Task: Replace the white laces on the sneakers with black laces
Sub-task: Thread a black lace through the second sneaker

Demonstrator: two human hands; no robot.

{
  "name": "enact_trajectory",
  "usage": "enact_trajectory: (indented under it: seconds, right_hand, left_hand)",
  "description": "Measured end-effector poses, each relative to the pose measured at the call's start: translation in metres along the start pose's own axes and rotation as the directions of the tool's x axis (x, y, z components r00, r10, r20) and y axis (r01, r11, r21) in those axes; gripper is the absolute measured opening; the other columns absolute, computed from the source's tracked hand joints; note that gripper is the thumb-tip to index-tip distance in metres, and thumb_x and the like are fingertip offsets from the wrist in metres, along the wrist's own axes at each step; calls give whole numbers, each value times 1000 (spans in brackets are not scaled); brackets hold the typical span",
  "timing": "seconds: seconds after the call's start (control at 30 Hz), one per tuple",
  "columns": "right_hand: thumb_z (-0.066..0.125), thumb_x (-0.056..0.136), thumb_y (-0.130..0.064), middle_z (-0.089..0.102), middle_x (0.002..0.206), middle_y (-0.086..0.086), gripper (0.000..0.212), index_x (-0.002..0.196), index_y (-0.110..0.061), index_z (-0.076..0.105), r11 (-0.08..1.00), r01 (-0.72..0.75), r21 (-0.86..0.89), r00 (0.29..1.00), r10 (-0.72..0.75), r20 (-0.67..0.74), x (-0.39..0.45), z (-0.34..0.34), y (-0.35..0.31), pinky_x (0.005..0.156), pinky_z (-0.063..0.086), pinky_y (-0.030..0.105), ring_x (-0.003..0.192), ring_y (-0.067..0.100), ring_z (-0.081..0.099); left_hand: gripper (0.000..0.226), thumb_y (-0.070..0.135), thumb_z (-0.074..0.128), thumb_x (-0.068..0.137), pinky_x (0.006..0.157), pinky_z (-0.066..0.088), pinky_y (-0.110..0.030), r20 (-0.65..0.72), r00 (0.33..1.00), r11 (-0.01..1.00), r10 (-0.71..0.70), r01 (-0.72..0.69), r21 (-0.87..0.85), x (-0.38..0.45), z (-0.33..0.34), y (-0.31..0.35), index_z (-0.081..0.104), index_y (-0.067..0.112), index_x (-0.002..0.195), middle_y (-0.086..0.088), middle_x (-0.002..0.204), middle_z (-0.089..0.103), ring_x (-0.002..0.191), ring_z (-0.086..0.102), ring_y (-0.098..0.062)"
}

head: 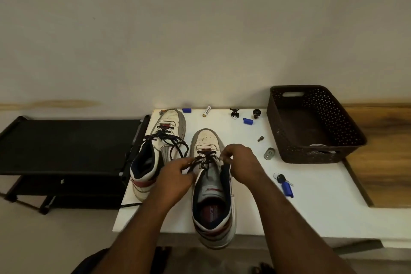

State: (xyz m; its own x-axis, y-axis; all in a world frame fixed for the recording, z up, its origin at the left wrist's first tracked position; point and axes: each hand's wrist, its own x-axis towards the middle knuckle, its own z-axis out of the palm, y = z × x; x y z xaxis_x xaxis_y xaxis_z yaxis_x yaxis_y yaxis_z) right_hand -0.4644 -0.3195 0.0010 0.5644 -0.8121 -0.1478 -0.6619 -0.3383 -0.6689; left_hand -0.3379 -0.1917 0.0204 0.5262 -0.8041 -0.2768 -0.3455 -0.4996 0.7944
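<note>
Black lace crosses the lower eyelets of the near sneaker, whose long axis runs straight away from you, toe toward the wall. Your left hand pinches the lace on the left of the tongue; your right hand has its fingers curled at the right eyelet row, apparently holding the other end. Both hands are equally near, so I think each next eyelet lies toward you.

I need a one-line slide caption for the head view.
Both hands thread a black lace into the right sneaker on a white table.
</note>
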Motion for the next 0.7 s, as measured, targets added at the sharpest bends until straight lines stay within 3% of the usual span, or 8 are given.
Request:
enact_trajectory:
  seconds: [0.07, 0.13, 0.27, 0.33, 0.4, 0.6, 0.63, 0.7]
  right_hand:
    - [51, 95, -13, 66, 92, 2, 12, 89, -15, 62, 998, -17, 58, 998, 20, -55, 6, -1, 0, 67, 48, 26, 81, 18, 61]
    - [47, 98, -13, 66, 91, 4, 13, 91, -13, 58, 941, -90, 325, 991, 117, -63, 5, -3, -7, 60, 47, 19, 77, 16, 61]
    - [41, 102, -11, 71, 96, 17, 14, 93, -10, 51, 316, -122, 941, 975, 216, 55, 4, -25, -25, 77, 59, 35, 81, 25, 68]
    - [39, 102, -11, 71, 88, 16, 16, 91, -12, 50, 35, -8, 999, 969, 248, -1, 3, -38, -27, 71, 60, 36, 76, 24, 70]
    - [40, 102, -13, 71, 82, 11, 17, 89, -15, 51, -107, 136, 985, 947, 304, -98, 1, -51, -25, 66, 59, 32, 71, 20, 69]
    - [42, 102, -17, 72, 91, 8, 15, 91, -22, 52, 32, 289, 957, 910, 301, -284, -14, -81, -12, 58, 48, 25, 63, 13, 59]
    - [43, 101, -16, 72, 94, 8, 16, 91, -22, 53, 120, 295, 948, 908, 273, -317, -17, -84, -10, 57, 46, 26, 63, 13, 57]
    - [50, 98, -13, 69, 109, 7, 12, 98, -23, 57, 598, 227, 768, 906, 159, -392, -21, -82, -3, 59, 45, 26, 72, 12, 58]
  left_hand:
    - [38, 19, 53, 97, 56, 48, -26, 122, 989, 993, -82, 70, 100, 10, 2, -2, 53, 24, 135, -5, 104, 68, 75, 67, -23]
    - [39, 13, 52, 96, 47, 46, -26, 112, 986, 989, -122, 112, 92, 20, 1, -3, 52, 25, 133, -5, 92, 66, 58, 64, -22]
    - [16, 4, 55, 91, 55, 57, -35, 58, 991, 984, -124, 115, 139, 36, -1, -3, 67, 14, 95, -15, 75, 69, 58, 66, -28]
    - [15, 12, 61, 91, 65, 59, -37, 15, 994, 984, -107, 104, 146, 41, -3, -5, 69, 14, 80, -15, 71, 71, 63, 67, -29]
    - [15, 15, 61, 92, 66, 54, -30, -43, 995, 979, -87, 94, 182, 42, -4, -3, 73, 10, 85, -13, 72, 70, 63, 63, -25]
    - [17, 19, 59, 94, 70, 43, -23, -138, 987, 947, -80, 118, 298, 27, -5, 10, 74, 15, 103, -8, 96, 72, 88, 65, -21]
    - [17, 20, 59, 94, 72, 44, -24, -163, 984, 941, -70, 119, 316, 23, -4, 13, 73, 16, 102, -7, 97, 71, 90, 65, -21]
    - [17, 22, 56, 94, 74, 47, -27, -219, 975, 935, -45, 118, 334, 15, -4, 19, 72, 16, 99, -5, 96, 70, 89, 64, -20]
